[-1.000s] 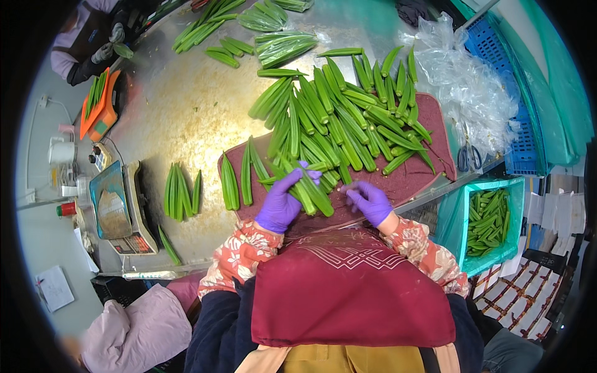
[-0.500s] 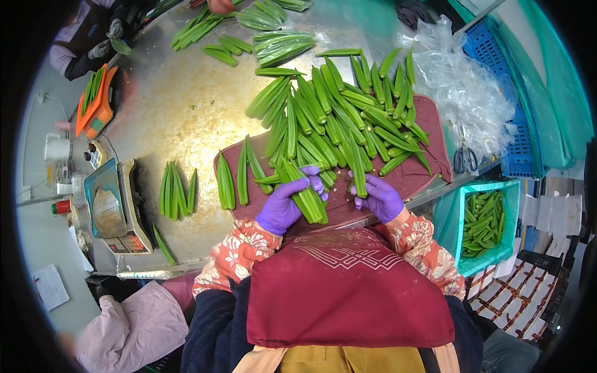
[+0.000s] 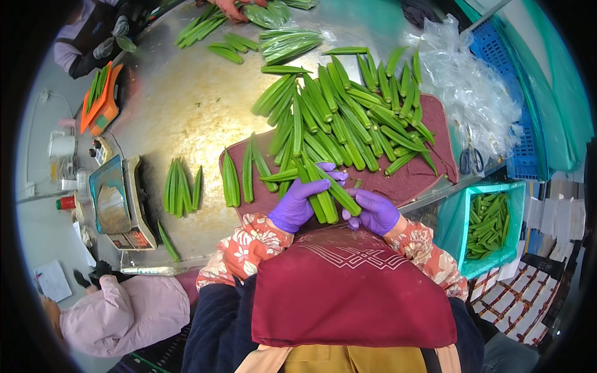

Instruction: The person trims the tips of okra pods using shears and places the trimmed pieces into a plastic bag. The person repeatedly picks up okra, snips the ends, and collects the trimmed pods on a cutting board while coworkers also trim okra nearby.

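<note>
My left hand (image 3: 293, 208), in a purple glove, is closed around a small bunch of green okra pods (image 3: 322, 204), their cut stem ends toward me. My right hand (image 3: 374, 212), gloved the same, pinches the stem end of one okra pod (image 3: 342, 197) that slants against the bunch. Just beyond both hands, a large heap of loose okra (image 3: 339, 121) covers much of a maroon cloth (image 3: 388, 189). Several single pods (image 3: 231, 180) lie at the cloth's left end.
Left of the cloth are a small okra group (image 3: 178, 189) and a scale (image 3: 134, 205). Bagged okra (image 3: 289, 45) lies at the back, near another person's hand (image 3: 231, 9). Clear plastic bags (image 3: 460, 93), scissors (image 3: 471, 159) and a teal-lined crate of okra (image 3: 488, 227) are on the right.
My right hand has brought its okra pod leftward and nearer me, against the bunch in my left hand. At the back, another person's hand has come further into view over the bagged okra.
</note>
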Demonstrator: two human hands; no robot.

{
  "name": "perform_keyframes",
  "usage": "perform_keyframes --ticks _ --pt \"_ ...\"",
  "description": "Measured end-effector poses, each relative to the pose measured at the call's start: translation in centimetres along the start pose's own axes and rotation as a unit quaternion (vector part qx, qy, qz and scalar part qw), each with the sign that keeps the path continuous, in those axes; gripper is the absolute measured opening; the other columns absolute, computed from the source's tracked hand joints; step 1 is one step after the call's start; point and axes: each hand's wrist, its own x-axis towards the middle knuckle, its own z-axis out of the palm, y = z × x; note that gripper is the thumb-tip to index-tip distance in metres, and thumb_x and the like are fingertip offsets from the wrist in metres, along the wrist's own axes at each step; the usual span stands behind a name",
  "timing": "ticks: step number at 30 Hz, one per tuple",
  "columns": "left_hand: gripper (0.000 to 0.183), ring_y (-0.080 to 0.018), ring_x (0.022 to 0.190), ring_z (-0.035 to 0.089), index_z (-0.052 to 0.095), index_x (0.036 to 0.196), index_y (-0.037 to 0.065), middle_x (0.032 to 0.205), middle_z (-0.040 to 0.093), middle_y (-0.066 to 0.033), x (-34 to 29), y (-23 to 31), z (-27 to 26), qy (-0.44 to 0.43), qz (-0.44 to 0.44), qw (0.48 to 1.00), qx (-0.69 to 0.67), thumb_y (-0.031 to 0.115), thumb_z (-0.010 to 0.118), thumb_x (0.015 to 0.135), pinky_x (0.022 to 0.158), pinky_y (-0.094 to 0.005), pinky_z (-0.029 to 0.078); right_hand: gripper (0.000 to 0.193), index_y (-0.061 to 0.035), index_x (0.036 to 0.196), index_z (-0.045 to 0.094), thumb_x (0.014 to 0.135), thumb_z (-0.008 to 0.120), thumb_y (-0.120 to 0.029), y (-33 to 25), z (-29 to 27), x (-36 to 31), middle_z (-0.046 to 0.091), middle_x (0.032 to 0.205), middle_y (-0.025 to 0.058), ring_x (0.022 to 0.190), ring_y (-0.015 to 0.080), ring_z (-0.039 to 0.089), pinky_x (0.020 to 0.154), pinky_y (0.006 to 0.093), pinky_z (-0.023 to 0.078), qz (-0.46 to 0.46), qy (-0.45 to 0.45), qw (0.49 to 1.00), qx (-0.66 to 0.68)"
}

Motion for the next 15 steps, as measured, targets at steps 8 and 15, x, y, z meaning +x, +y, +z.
perform_keyframes --ticks 8,15 --pt "0.050 -0.0248 0.104 0.054 0.037 0.125 0.000 0.117 0.053 -0.0177 -0.2 1.3 1.2 -0.029 -0.007 0.997 -0.064 0.010 0.055 0.080 0.091 -0.0374 0.044 0.033 -0.0018 0.109 0.048 0.091 0.049 -0.029 0.6 0.3 0.5 0.059 0.085 0.0076 0.064 0.0129 0.056 0.060 0.0224 0.045 -0.012 0.030 0.987 -0.158" --pt "0.033 -0.0257 0.089 0.059 0.044 0.111 0.003 0.093 0.060 -0.0112 0.3 0.0 -1.5 -0.019 0.018 0.997 -0.068 0.009 0.056 0.081 0.082 -0.0378 0.047 0.027 -0.0019 0.110 0.050 0.093 0.046 -0.022 0.3 -1.5 0.9 0.059 0.082 0.0094 0.063 0.0141 0.056 0.061 0.0246 0.046 -0.106 0.099 0.904 -0.403"
